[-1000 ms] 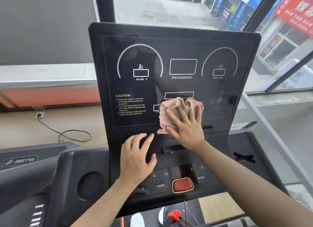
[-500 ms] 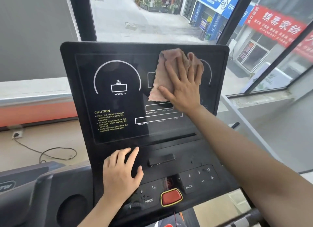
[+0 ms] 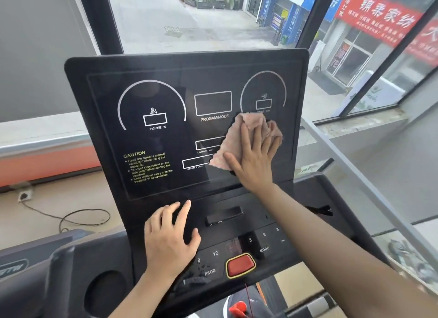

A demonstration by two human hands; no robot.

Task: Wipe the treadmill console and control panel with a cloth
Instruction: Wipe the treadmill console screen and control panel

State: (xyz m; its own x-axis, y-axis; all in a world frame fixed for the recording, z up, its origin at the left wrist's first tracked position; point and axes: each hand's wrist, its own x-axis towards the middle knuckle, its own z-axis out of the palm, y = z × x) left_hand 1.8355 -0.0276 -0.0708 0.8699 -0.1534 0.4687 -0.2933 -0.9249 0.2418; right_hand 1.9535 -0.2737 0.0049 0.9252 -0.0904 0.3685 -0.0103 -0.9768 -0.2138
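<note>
The black treadmill console (image 3: 166,97) stands upright before me, with white dial outlines and a yellow caution text. A crumpled pink cloth (image 3: 233,140) lies against the lower right of its display. My right hand (image 3: 254,159) presses flat on the cloth, fingers spread upward. Below, the control panel (image 3: 239,237) carries numbered keys, PROG and MODE labels and a red stop button (image 3: 239,265). My left hand (image 3: 169,240) rests flat on the panel's left part, fingers apart, holding nothing.
A round cup holder (image 3: 106,294) sits in the left console arm. Windows and dark frame posts (image 3: 99,19) stand right behind the console. A wall socket with a loose cable (image 3: 78,219) lies on the floor at left. A red safety clip (image 3: 237,308) hangs below the panel.
My right hand has slid the cloth down from the console's upper centre-right to its lower right. The left hand stays on the panel. The view shifted slightly.
</note>
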